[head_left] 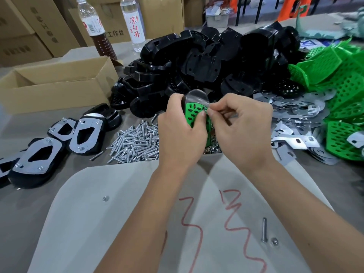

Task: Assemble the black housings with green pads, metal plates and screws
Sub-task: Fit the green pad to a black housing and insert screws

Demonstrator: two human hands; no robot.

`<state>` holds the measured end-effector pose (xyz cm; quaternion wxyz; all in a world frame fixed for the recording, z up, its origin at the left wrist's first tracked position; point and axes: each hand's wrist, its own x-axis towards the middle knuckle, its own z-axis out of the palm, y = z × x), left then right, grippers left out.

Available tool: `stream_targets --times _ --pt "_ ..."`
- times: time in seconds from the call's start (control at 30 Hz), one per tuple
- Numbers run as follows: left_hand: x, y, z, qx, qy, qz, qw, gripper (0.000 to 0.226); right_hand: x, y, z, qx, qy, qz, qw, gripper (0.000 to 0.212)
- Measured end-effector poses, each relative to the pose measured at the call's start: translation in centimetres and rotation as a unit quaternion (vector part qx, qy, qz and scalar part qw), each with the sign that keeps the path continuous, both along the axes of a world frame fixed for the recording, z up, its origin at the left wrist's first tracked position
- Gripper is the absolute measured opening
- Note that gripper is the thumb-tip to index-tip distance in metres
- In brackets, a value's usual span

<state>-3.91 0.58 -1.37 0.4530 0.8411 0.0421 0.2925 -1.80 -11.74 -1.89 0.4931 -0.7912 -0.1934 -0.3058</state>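
While finished assemblies [42, 154] lie at the near left and screws [136, 141] are heaped just right of them, the left hand [180, 134] grips a black housing [196, 98] with its green pad [194, 113] at centre; the right hand [244, 129] pinches something thin at the pad, with metal plates [295, 113] beyond.

Stacked cardboard boxes [35, 26] stand behind the grey worktable [29, 209].

Shiny plastic, dull metal, plain cardboard

Heaped glossy black plastic housings [197, 62], matt perforated green plastic pads [338, 91], flat grey brushed-metal plates [295, 115], bright silvery steel screws [136, 140], an open rough brown cardboard box [57, 83], all on a smooth pale board [110, 223]
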Motion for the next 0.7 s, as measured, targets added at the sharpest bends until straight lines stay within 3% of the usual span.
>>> stream_targets --times 0.1,0.2,0.27,0.33,0.4,0.5,0.7 --pt "0.2 0.3 -0.2 -0.092 0.028 -0.020 0.995 0.017 0.6 -0.5 -0.2 0.021 0.034 0.038 0.998 0.007" --pt "-0.1 -0.2 0.0 -0.224 0.060 -0.075 0.970 0.023 0.9 -1.3 0.2 0.143 0.125 0.129 0.973 0.006" --pt "-0.1 -0.4 0.1 -0.230 0.053 -0.102 0.966 0.026 1.0 -1.5 0.3 0.234 0.178 0.146 0.945 0.006" --pt "-0.2 -0.4 0.2 -0.221 0.029 -0.126 0.967 0.025 1.2 -1.5 0.0 0.278 0.233 0.131 0.922 0.024" --pt "-0.1 0.0 0.2 -0.220 0.004 -0.139 0.966 0.025 1.1 -1.2 -0.1 0.255 0.273 0.161 0.914 0.026" --pt "-0.1 0.9 0.4 -0.222 -0.014 -0.176 0.959 0.026 0.8 -0.9 0.0 0.226 0.250 0.222 0.915 0.022" --pt "-0.1 1.2 0.4 -0.217 -0.019 -0.228 0.949 0.024 0.9 -1.6 0.2 0.181 0.218 0.211 0.936 0.013"
